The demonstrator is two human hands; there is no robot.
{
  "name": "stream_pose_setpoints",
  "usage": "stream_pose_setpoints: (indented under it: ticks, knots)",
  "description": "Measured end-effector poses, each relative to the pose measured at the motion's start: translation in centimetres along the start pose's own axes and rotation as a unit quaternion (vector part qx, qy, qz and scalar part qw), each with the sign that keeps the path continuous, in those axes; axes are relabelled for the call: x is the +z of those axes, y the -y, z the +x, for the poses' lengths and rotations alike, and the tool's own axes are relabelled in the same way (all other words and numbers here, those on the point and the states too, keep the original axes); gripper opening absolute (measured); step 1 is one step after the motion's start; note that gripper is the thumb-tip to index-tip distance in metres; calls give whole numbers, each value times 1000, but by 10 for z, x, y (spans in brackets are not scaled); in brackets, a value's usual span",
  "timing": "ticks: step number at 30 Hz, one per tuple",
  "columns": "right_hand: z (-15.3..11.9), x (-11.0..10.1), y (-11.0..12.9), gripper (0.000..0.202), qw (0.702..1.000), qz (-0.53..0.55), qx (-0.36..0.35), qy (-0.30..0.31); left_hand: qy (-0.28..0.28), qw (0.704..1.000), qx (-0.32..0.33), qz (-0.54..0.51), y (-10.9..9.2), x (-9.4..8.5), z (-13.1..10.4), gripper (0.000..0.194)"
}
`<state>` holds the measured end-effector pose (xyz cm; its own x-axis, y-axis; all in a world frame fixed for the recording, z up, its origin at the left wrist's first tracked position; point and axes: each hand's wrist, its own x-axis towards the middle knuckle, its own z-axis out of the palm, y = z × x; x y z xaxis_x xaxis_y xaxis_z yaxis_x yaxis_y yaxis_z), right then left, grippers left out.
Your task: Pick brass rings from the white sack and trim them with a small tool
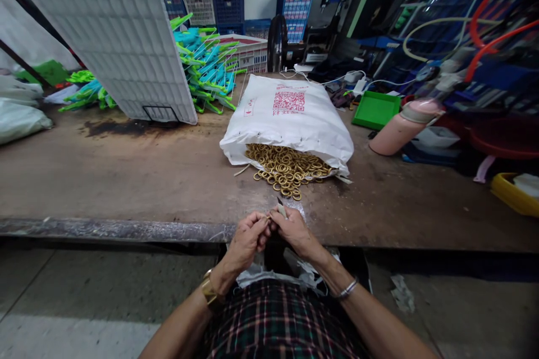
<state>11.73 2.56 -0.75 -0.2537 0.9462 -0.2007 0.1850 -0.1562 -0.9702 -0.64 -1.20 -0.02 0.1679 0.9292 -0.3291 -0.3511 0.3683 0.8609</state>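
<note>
At the table's front edge my left hand [248,237] pinches a small brass-coloured ring [268,217], mostly hidden by the fingers. My right hand [296,231] meets it there, its fingers closed around a small knife [282,210] with a pale handle and a dark tip pointing up and away. Just beyond both hands, many brass-coloured rings [286,168] spill from the open mouth of a white woven sack [269,123] printed in red. The sack lies on its side with its mouth toward me.
The brown table [126,179] carries a tall white ribbed panel [138,39] at left, with green and blue plastic pieces [206,67] behind it. To the right stand a pink bottle [398,132], a green tray [377,109] and a yellow container [509,196]. A black fan [277,42] sits behind.
</note>
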Motion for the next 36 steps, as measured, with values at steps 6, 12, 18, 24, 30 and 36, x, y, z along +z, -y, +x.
stream_pose_setpoints:
  ticks: [6,12,18,24,30,36]
  knots:
    - [0,-1,1,20,998,-55,-33,-17,18,998,5,-53,1,-3,-2,30]
    - [-8,-2,-7,17,951,-283,-122,1,-2,999,39,-20,3,-7,-1,30]
    - [-12,-1,-11,16,911,-384,-147,16,-2,998,60,30,7,-9,-2,29]
    - [-11,-1,-10,20,900,-411,-141,28,-9,997,63,50,10,-10,0,32]
    - [-8,-7,-1,21,893,-435,-104,53,18,997,57,40,4,-4,-10,34]
    - [-4,-14,1,20,865,-499,-56,-15,119,991,-18,-56,-3,12,-29,31]
